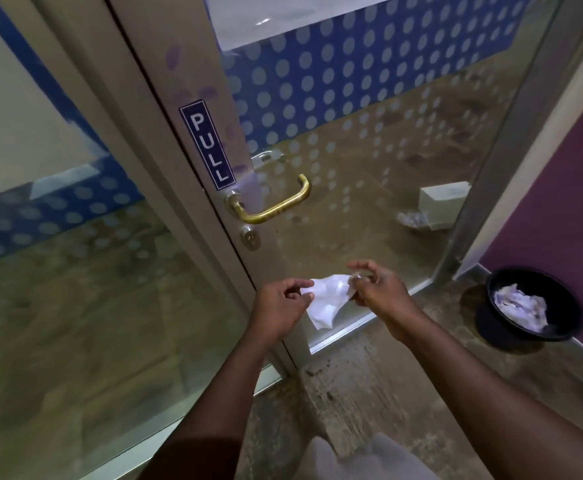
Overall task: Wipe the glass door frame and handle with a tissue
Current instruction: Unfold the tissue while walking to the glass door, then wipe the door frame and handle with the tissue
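Both hands – left hand [279, 301] and right hand [374, 289] – pinch a white tissue [328, 301] stretched between them, clear of the door; above them, the smudged door frame [193, 77] and brass handle [276, 206] look unwiped – wiping seemingly not begun.

Office-like entrance, frosted-dot glass door [352, 133], PULL sign [207, 145], waste bin [529, 306]

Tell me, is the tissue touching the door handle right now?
No, the tissue is held between the left hand and right hand, well below the brass handle.
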The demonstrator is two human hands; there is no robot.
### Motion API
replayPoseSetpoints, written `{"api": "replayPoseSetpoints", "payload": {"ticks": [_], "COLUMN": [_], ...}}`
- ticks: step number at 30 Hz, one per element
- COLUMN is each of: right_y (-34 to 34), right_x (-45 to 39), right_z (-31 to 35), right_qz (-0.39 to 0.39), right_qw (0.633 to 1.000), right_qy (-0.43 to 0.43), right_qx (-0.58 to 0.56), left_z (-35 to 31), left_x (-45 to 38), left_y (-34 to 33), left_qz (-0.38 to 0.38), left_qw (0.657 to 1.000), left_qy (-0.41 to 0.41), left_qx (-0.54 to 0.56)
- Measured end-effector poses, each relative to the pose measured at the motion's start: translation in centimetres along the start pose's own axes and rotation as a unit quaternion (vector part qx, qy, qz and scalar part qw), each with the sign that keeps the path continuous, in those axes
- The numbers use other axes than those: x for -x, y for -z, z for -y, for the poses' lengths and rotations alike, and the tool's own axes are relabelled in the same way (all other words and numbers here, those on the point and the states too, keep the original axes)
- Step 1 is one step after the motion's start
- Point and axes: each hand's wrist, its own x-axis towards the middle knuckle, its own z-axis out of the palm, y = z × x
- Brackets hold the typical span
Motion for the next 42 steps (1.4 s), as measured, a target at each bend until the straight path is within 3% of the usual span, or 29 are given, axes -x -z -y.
{"api": "replayPoseSetpoints", "payload": {"ticks": [3,5,7,9,12,15,17,19,23,26,31,33,35,38,42], "right_y": [0.4,0.5,0.4,-0.2,-1.1,-1.9,-2.5,-3.1,-3.6,-3.8,-7.0,-8.8,-10.8,-12.5,-12.5], "right_x": [-1.6,-2.5,-3.3,-3.6,-3.6,-3.5,-3.5,-3.5,-3.4,-3.2,-2.5,-2.8,-3.8,-5.9,-7.5], "right_z": [0.9,1.6,2.2,3.2,4.9,7.0,8.3,9.7,13.7,17.9,24.9,26.2,26.1,24.8,24.9], "right_qz": [0.057,0.087,0.082,0.064,0.078,0.158,0.213,0.215,0.106,-0.030,-0.155,-0.158,-0.122,-0.109,-0.153], "right_qw": [0.998,0.988,0.948,0.902,0.912,0.955,0.954,0.955,0.978,0.961,0.861,0.812,0.746,0.614,0.568], "right_qy": [0.023,0.064,0.135,0.219,0.262,0.181,0.163,0.175,0.171,0.252,0.453,0.555,0.646,0.673,0.653], "right_qx": [0.012,0.109,0.277,0.366,0.305,0.176,0.134,0.109,-0.057,-0.113,-0.172,-0.085,0.108,0.397,0.477], "left_z": [-1.0,-1.5,-2.0,-2.5,-3.5,-4.8,-6.0,-7.2,-10.1,-12.0,-16.2,-17.9,-19.3,-20.2,-20.6], "left_x": [-1.1,-1.7,-2.0,-2.1,-1.8,-1.5,-1.5,-1.6,-2.1,-2.7,-4.0,-4.5,-4.8,-5.0,-5.8], "left_y": [-0.1,0.1,0.3,0.4,1.1,2.1,3.1,4.3,7.6,10.4,14.6,16.0,17.3,19.0,20.8], "left_qz": [-0.067,-0.080,-0.074,-0.081,-0.113,-0.133,-0.145,-0.147,-0.197,-0.333,-0.543,-0.586,-0.605,-0.613,-0.580], "left_qw": [0.994,0.990,0.990,0.990,0.988,0.987,0.984,0.982,0.960,0.899,0.674,0.613,0.593,0.575,0.562], "left_qy": [-0.057,-0.073,-0.086,-0.088,-0.073,-0.086,-0.095,-0.118,-0.195,-0.273,-0.409,-0.426,-0.435,-0.449,-0.444], "left_qx": [-0.066,-0.086,-0.089,-0.080,-0.074,-0.040,-0.034,-0.022,0.032,-0.082,-0.290,-0.316,-0.303,-0.302,-0.387]}}
